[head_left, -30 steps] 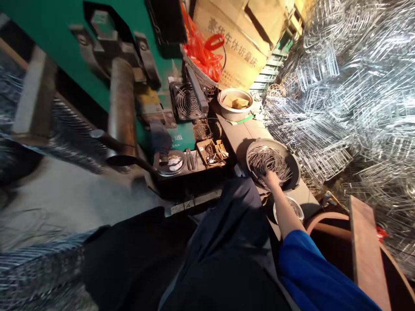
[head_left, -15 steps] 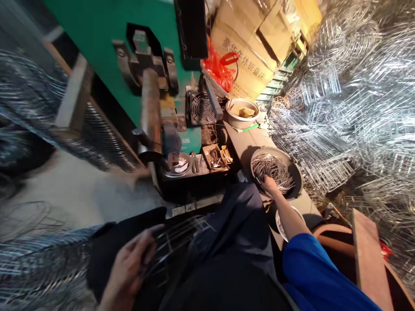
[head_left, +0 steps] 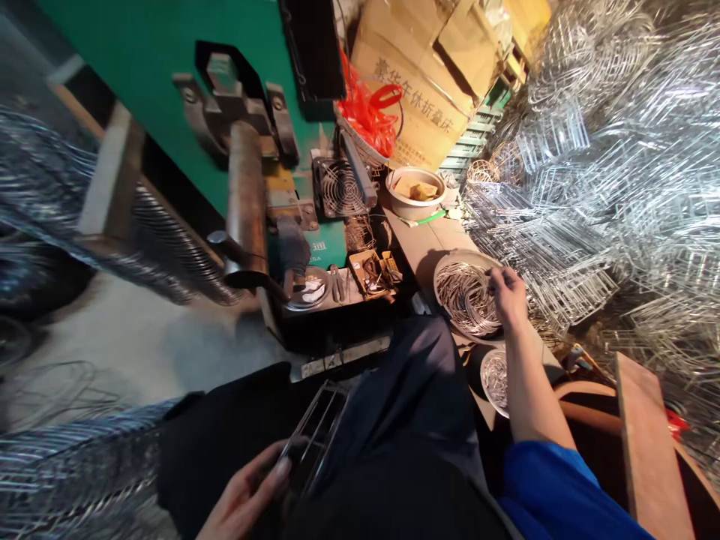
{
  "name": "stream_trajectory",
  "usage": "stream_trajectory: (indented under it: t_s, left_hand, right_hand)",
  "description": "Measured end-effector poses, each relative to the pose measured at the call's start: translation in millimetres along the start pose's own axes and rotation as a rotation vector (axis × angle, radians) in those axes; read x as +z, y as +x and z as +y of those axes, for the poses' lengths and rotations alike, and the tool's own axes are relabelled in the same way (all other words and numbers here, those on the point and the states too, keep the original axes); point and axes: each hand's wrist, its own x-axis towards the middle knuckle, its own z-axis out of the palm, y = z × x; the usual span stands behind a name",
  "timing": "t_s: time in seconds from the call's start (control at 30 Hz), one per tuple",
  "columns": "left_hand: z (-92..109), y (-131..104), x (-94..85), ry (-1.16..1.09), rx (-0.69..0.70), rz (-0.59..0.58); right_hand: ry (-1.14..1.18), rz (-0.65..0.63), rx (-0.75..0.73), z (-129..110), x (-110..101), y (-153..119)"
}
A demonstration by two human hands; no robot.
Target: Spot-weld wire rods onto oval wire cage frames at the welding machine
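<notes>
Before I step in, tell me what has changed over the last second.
The right hand has moved from the near edge of the wire-filled basin to its right side; whether it holds anything is unclear. The left hand, out of view a second ago, now shows, holding a wire frame. The basin and green machine stayed put.

A large cardboard box [head_left: 416, 82] has a red plastic bag [head_left: 368, 112] at its left, green crates [head_left: 469, 142] at its right and a pale basin [head_left: 408, 207] before it. Left of the box stand a fan [head_left: 342, 187] and a green machine [head_left: 253, 45]; well apart, nearer the viewer, a board [head_left: 655, 450] crosses a brown barrel [head_left: 585, 388].
</notes>
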Motion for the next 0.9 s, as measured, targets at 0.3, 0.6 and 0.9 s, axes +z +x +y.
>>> stream_trajectory:
  t_s: [0.3,0.6,0.9]
  left_hand:
    - [-10.3,49.3,15.9,-0.456,0.278,-0.102]
    - [-34.2,48.0,5.7,-0.629,0.395,0.104]
    - [-13.9,68.5,5.6,-0.556,0.507,0.283]
  right_hand:
    - [0.419,-0.431,0.002,-111.8,45.0,-44.4]
    - [0.318,-0.655,-0.012,-110.5,131.7,-107.3]
    - [0.380,-0.700,-0.089,-123.7,198.7,-144.0]
